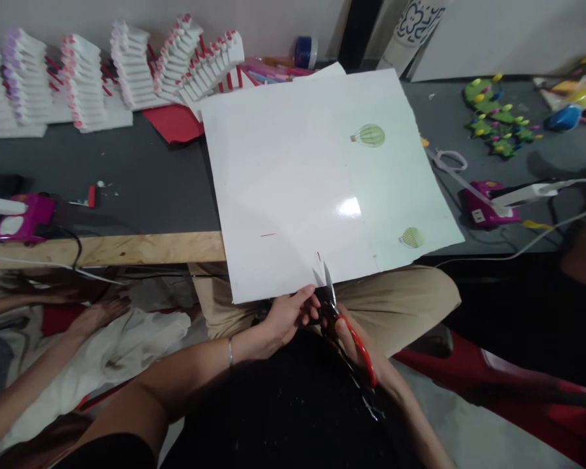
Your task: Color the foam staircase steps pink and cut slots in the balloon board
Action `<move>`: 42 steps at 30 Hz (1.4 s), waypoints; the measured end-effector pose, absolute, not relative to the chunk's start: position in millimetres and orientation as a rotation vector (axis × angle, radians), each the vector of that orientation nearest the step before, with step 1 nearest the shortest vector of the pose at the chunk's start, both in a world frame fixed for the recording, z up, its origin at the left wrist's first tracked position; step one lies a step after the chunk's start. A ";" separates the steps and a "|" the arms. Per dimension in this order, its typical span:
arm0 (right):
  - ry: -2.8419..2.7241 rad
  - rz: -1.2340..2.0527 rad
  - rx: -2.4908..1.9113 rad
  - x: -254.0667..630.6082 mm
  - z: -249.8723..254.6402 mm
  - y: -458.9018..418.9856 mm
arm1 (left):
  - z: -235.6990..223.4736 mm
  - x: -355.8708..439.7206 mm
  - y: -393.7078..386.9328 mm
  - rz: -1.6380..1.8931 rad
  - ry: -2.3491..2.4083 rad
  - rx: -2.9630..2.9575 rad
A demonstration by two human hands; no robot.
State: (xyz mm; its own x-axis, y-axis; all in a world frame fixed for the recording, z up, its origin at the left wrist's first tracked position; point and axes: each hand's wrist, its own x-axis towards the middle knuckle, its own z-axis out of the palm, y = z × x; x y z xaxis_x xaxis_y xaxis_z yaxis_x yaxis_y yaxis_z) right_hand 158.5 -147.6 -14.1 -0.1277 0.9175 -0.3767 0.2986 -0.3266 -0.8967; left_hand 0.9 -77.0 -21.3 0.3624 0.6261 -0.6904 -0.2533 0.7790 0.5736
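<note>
1 glossy wht sheet (293,169), edge in L grip (286,315); R grip (349,335) holds red-hndl metal scissors (362,352).

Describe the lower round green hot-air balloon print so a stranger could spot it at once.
Across the edge of the dark grey table lies a glossy white rectangular sheet with a pale green section at right. There, find the lower balloon, nearer the beige-trousered lap. It is smaller, with a yellowish-green checked pattern, whereas the upper balloon is plainer green.
</note>
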 end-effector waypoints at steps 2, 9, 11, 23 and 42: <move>-1.365 1.469 -1.609 157.4 -13.1 -147.4 | -21.5 0.7 -77.2 0.579 1.050 0.400; -1.337 1.453 -1.659 160.2 -22.5 -151.0 | -22.7 1.5 -78.1 0.572 1.062 0.400; -1.336 1.467 -1.662 161.1 -24.3 -152.1 | -22.9 1.8 -78.2 0.571 1.070 0.395; -1.364 1.420 -1.657 157.0 -24.2 -150.2 | -21.0 2.0 -77.0 0.558 1.071 0.388; -1.360 1.221 -1.804 148.9 -42.9 -160.4 | -24.0 0.0 -78.5 0.521 1.077 0.435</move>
